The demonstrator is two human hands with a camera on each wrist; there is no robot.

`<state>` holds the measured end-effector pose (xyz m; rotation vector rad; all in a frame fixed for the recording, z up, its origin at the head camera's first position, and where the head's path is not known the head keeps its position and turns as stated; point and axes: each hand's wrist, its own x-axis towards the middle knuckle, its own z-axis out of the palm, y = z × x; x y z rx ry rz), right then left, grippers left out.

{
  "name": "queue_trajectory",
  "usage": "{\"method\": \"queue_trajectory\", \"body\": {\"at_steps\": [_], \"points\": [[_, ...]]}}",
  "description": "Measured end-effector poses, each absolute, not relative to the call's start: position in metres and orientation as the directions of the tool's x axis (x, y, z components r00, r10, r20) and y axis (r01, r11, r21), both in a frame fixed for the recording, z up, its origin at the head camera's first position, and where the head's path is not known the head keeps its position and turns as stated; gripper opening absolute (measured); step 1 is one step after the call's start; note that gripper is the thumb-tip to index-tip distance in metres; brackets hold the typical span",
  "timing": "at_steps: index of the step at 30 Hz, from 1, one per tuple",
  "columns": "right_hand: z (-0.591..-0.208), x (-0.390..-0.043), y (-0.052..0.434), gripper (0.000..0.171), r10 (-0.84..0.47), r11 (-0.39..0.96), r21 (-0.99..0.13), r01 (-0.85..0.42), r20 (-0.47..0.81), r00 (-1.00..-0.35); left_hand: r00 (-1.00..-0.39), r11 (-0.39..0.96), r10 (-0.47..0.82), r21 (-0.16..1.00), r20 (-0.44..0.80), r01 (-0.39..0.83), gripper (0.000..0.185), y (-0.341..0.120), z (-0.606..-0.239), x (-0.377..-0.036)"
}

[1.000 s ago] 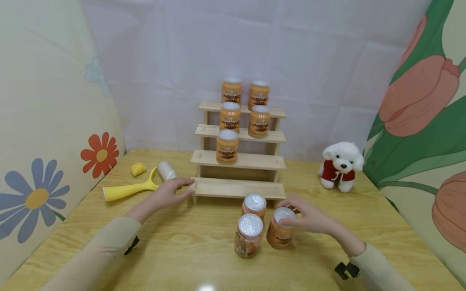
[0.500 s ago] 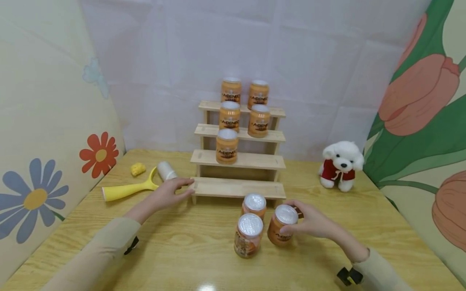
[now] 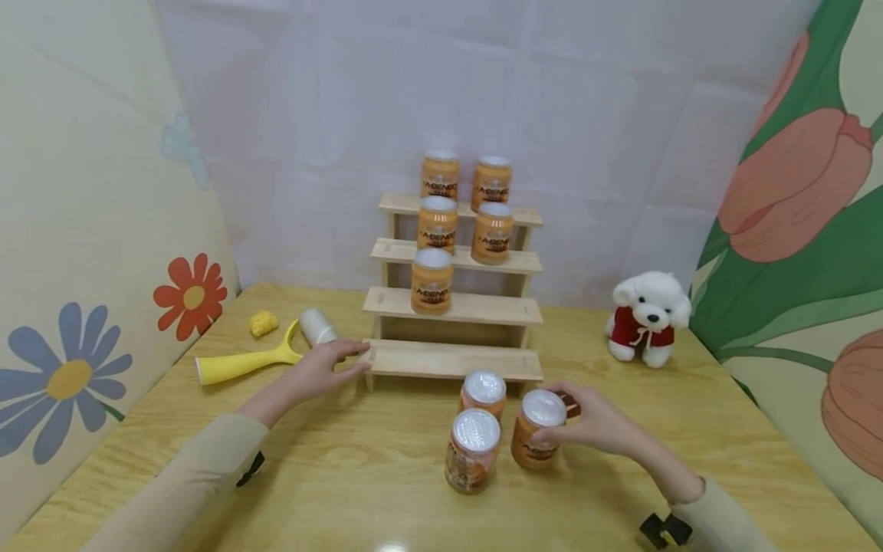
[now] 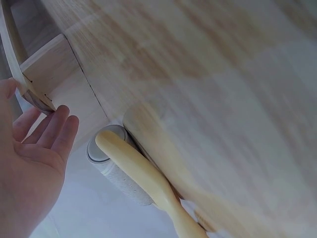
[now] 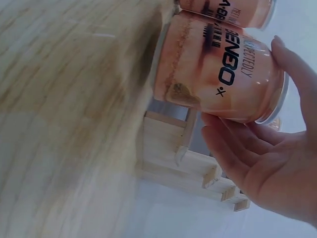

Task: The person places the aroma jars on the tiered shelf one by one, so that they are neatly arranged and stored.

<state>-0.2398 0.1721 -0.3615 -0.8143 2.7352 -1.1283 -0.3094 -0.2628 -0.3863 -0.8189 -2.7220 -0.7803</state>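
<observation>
My right hand (image 3: 596, 418) holds an orange can (image 3: 534, 445) with a silver lid, thumb on its front side and fingers behind it. In the right wrist view the dark lettering on this can (image 5: 223, 69) faces the camera. Two more cans, one nearer (image 3: 471, 456) and one farther (image 3: 483, 391), stand just left of it on the table. My left hand (image 3: 320, 373) touches the left end of the lowest step of the wooden stepped rack (image 3: 448, 359). Seen from the left wrist, its extended fingers (image 4: 62, 126) meet the end of the board.
Two cans stand on the top step, two on the second, and one can (image 3: 432, 284) on the third. Left of the rack lie a yellow-handled lint roller (image 3: 241, 364) and a small yellow lump (image 3: 262, 323). A white plush dog (image 3: 648, 318) in red sits at the right.
My right thumb has slid from the lid's edge down to the can's front side, and the held can has shifted slightly right. My left hand stays at the rack.
</observation>
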Motion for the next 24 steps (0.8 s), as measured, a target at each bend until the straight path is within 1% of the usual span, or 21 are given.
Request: {"method": "queue_trajectory", "body": {"at_steps": [6, 11, 14, 18, 24], "points": [[-0.345, -0.243, 0.171, 0.061, -0.415, 0.594, -0.694, -0.407, 0.169, -0.894, -0.835, 0.715, 0.453, 0.431, 0.313, 0.550, 0.046, -0.264, -0.388, -0.309], [-0.331, -0.252, 0.167, 0.059, -0.344, 0.545, -0.745, -0.385, 0.220, -0.913, -0.832, 0.715, 0.455, 0.427, 0.317, 0.554, 0.046, -0.264, -0.387, -0.308], [-0.323, -0.257, 0.162, 0.058, -0.308, 0.523, -0.753, -0.399, 0.269, -0.912, -0.831, 0.713, 0.455, 0.428, 0.319, 0.555, 0.045, -0.265, -0.388, -0.309], [-0.312, -0.265, 0.156, 0.058, -0.267, 0.528, -0.745, -0.408, 0.310, -0.912, -0.831, 0.715, 0.456, 0.426, 0.317, 0.555, 0.045, -0.265, -0.389, -0.309], [-0.297, -0.279, 0.147, 0.063, -0.227, 0.538, -0.746, -0.392, 0.319, -0.920, -0.828, 0.714, 0.463, 0.422, 0.316, 0.560, 0.046, -0.263, -0.389, -0.310]]}}
